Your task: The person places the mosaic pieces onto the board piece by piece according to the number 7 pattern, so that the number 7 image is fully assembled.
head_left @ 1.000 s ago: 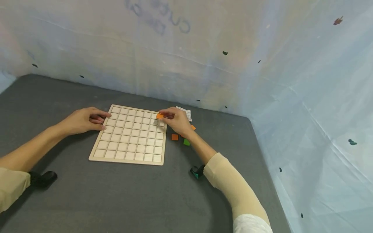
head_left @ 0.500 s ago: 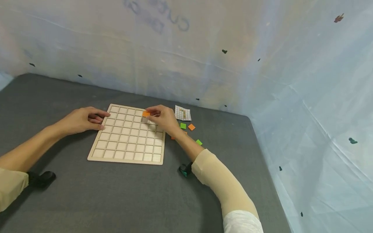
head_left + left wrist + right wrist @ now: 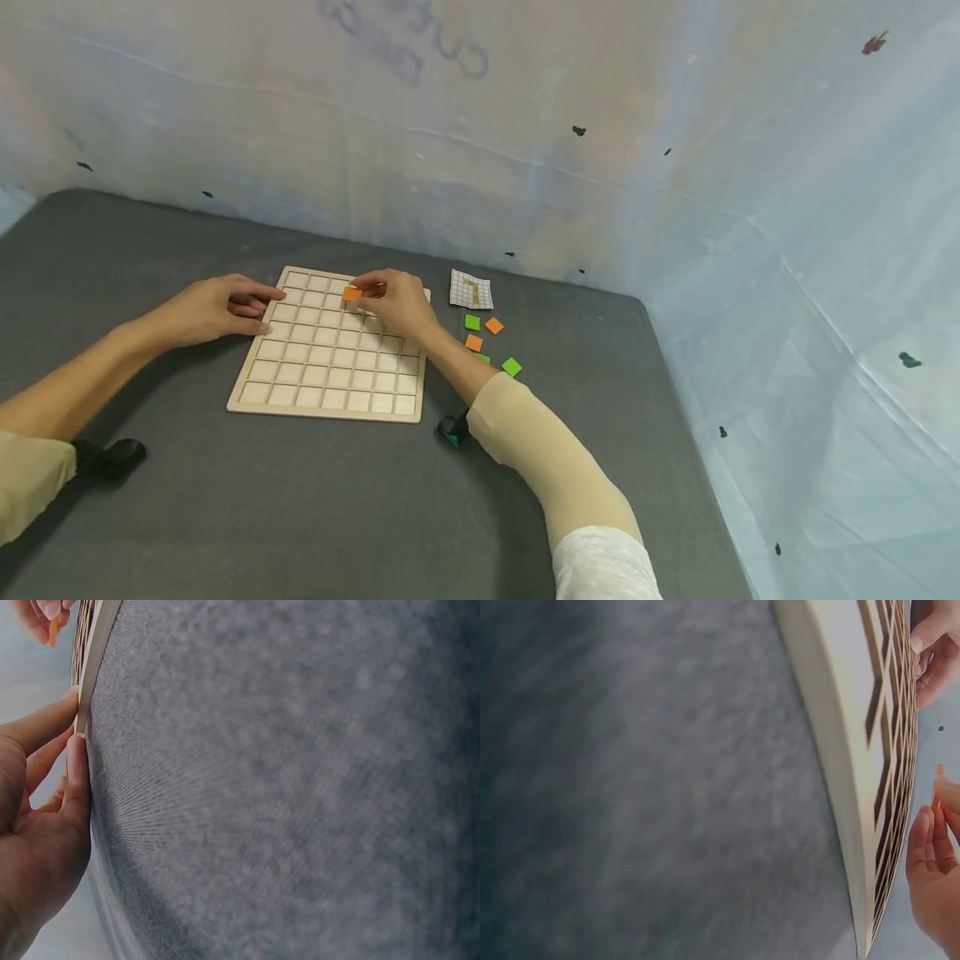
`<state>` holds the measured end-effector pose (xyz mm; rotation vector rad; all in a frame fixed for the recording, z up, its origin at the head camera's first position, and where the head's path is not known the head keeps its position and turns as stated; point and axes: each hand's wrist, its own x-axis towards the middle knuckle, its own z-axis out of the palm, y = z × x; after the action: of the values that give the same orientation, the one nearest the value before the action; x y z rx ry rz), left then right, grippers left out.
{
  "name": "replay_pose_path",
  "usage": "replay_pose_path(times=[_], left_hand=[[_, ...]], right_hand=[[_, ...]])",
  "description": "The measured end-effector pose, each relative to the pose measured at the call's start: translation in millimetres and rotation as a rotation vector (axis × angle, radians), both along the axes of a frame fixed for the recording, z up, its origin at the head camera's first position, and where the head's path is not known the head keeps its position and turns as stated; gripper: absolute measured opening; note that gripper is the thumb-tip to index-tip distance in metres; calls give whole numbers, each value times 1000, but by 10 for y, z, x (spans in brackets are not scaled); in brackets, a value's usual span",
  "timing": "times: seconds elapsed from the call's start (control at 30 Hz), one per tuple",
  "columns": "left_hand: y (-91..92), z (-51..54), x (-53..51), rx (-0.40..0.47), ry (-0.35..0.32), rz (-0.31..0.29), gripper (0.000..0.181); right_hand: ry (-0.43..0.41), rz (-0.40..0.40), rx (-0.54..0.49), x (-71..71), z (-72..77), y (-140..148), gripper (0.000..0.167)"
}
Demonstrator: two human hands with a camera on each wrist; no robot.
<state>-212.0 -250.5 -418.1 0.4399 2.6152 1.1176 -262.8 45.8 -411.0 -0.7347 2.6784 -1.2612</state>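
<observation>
A wooden grid board [image 3: 325, 414] with rows of square recesses lies flat on the table. My right hand [image 3: 400, 305] is over its far part and pinches an orange square tile [image 3: 352, 294] between thumb and fingers. In the right wrist view the tile [image 3: 940, 774] is held edge-on, apart from the board. At the board's left edge, my left hand [image 3: 210, 313] rests its fingertips and thumb tip. The left wrist view shows those fingertips [image 3: 77, 746] touching the side of the board [image 3: 97, 652].
Right of the board lie loose tiles, among them a green tile [image 3: 472, 322], an orange tile [image 3: 494, 326] and another green tile [image 3: 512, 367]. A small printed grid card [image 3: 471, 290] lies behind them. The grey table [image 3: 315, 517] meets a cloth wall [image 3: 450, 167] at the back.
My right hand has moved left over the board with the orange tile, from its far right corner toward the middle columns. The card and loose tiles are more exposed. My left hand stays put.
</observation>
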Motion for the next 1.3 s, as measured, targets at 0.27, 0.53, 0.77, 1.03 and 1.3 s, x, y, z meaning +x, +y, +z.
replay_pose_path(times=[0.27,0.53,0.77,1.03,1.3], left_hand=[[-21,-16,-32,9,-22,2,61],[-12,1,-57,14,-32,-3,61],[-13,-6,-61,8,-31,0,62],[-17,-26,-62,1,-17,6,63],[-23,-36,-57,18,-19,-2,61]], right_hand=[[3,-1,66,-52,-40,-187,25],[53,10,172,-53,-55,-268,25],[66,30,209,-55,-67,-290,23],[45,52,223,-71,-66,-272,26],[20,54,233,-84,-63,-271,26]])
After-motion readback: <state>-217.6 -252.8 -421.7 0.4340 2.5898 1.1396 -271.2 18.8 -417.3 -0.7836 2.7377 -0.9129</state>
